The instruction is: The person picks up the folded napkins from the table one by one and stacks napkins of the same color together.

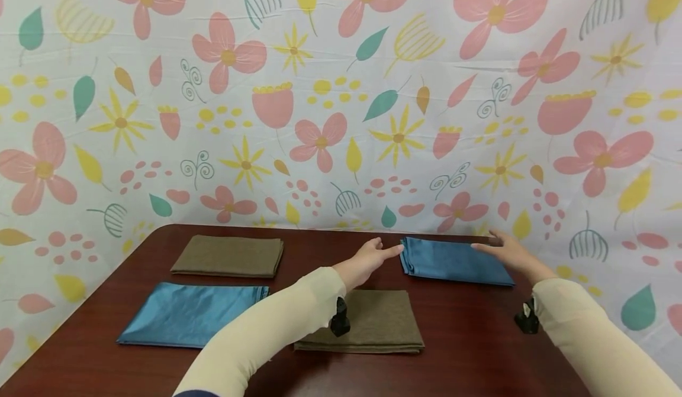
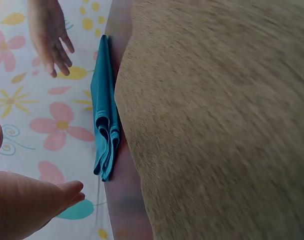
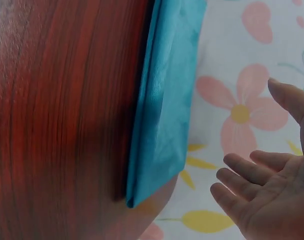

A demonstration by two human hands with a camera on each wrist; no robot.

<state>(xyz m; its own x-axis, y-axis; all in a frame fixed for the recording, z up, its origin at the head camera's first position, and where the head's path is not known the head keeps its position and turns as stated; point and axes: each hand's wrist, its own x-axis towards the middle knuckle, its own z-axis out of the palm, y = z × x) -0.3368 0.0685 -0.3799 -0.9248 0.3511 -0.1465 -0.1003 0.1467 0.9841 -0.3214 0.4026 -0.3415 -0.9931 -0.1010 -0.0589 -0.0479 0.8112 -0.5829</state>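
A folded blue cloth (image 1: 453,261) lies at the back right of the table, between my two hands. My left hand (image 1: 367,261) is at its left end, fingers extended; whether the thumb touches the cloth I cannot tell. Above the cloth's right part hovers my right hand (image 1: 511,254), its fingers spread and relaxed. In the right wrist view that hand (image 3: 272,195) shows its palm, holding nothing, apart from the blue cloth (image 3: 167,110). The left wrist view shows the cloth's layered folded end (image 2: 106,135) near the left thumb. Under my left forearm lies a folded brown cloth (image 1: 373,320).
Another folded brown cloth (image 1: 229,256) lies at the back left of the dark red wooden table (image 1: 479,338). In front of it is a second folded blue cloth (image 1: 186,314), partly behind my left sleeve. A flower-patterned curtain (image 1: 319,89) hangs along the table's back edge.
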